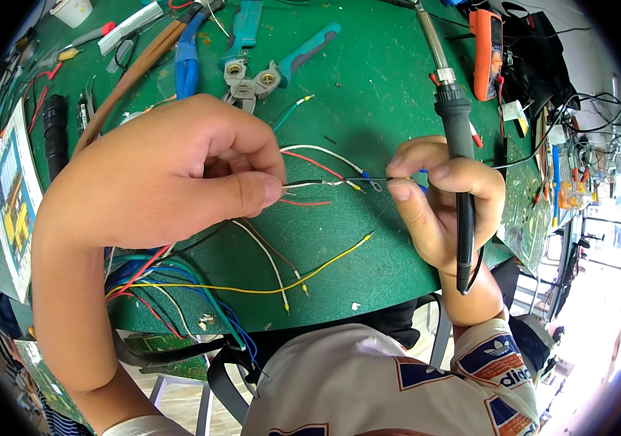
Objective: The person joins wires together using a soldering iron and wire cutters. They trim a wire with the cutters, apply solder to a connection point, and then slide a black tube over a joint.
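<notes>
My left hand (180, 167) is closed, thumb and forefinger pinching a black-and-white wire (303, 183) whose bare strands meet another wire at a twisted spot. Opposite it, the fingertips of my right hand (448, 196) pinch a thin dark wire (376, 179) running from that spot. A soldering iron (456, 123) is also held in my right hand, its black handle across the fingers and its metal barrel pointing away from me. Around the joint lie red, white and yellow wires with small yellow ends, including a long yellow wire (318, 275). My left palm is hidden.
Teal-handled wire strippers (252, 83) and blue-handled pliers (187, 65) lie beyond my left hand on the green table (368, 87). An orange multimeter (486, 54) is at the far right. A bundle of coloured wires (158, 280) hangs over the near edge, and a printed sheet (13, 196) lies left.
</notes>
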The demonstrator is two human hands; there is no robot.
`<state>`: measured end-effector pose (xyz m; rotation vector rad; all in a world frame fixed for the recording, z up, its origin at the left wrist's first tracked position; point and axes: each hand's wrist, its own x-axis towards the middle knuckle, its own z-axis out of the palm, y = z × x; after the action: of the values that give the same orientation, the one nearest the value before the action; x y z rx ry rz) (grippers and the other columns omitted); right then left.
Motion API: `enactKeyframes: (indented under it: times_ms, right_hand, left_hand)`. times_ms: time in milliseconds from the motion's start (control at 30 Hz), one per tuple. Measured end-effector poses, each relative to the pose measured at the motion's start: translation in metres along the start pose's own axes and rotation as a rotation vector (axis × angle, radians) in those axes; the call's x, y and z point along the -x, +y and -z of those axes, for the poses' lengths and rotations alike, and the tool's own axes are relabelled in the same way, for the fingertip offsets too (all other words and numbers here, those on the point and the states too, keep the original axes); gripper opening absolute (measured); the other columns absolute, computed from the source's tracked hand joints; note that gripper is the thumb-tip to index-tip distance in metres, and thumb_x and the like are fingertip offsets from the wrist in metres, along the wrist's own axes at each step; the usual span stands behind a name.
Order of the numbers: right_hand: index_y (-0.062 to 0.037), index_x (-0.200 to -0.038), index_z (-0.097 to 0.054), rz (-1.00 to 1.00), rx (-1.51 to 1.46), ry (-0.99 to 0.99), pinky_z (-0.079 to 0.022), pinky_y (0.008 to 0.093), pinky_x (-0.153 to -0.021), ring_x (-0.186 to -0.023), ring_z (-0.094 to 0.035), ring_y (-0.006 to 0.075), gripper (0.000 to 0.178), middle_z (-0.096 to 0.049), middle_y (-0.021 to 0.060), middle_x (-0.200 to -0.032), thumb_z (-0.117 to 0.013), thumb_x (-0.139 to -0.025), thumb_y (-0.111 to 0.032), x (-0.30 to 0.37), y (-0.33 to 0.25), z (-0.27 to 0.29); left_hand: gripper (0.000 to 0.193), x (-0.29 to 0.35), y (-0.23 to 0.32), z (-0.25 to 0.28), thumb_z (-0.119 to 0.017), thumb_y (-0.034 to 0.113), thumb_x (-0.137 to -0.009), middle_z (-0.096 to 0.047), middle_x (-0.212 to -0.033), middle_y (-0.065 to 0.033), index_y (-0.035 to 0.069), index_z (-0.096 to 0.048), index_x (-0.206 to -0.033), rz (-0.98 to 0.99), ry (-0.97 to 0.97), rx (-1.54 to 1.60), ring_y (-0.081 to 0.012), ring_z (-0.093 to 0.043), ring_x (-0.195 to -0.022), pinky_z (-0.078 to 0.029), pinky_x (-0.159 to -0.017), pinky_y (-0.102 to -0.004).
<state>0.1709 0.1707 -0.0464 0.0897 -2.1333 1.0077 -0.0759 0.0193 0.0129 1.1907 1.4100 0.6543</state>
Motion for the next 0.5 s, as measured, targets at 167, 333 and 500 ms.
enactKeyframes:
  times_ms: [167,333,500]
  right_hand:
    - [-0.0105,-0.118,-0.041,-0.071,-0.005,-0.100,-0.053,0.0454,-0.081,-0.090,-0.065,0.0296,0.047,-0.065,0.0202,-0.098,-0.071,-0.088,0.009,0.004,-0.008,0.005]
    - [-0.0022,-0.108,-0.054,-0.002,-0.126,0.062,-0.058,0.0391,-0.071,-0.083,-0.072,0.0287,0.038,-0.069,0.0191,-0.091,-0.076,-0.081,0.013,0.004,-0.003,-0.003]
    - [-0.0017,-0.109,-0.054,-0.017,-0.174,0.041,-0.059,0.0391,-0.070,-0.084,-0.071,0.0288,0.039,-0.068,0.0194,-0.093,-0.074,-0.080,0.016,0.005,-0.004,-0.004]
  left_hand:
    - [0.015,-0.001,0.005,0.002,-0.069,0.010,-0.092,-0.069,-0.082,-0.0036,-0.004,-0.071,-0.098,0.005,-0.004,-0.096,-0.0086,-0.061,-0.073,-0.048,-0.066,-0.0232]
    - [0.013,0.000,0.013,0.001,-0.074,0.009,-0.087,-0.069,-0.078,-0.0028,-0.002,-0.072,-0.092,0.010,0.023,-0.106,-0.0081,-0.060,-0.071,-0.046,-0.065,-0.0237]
    - [0.011,0.002,0.004,-0.003,-0.078,0.008,-0.081,-0.069,-0.077,-0.0017,0.001,-0.073,-0.087,-0.104,0.084,-0.152,-0.0086,-0.058,-0.069,-0.043,-0.062,-0.0246]
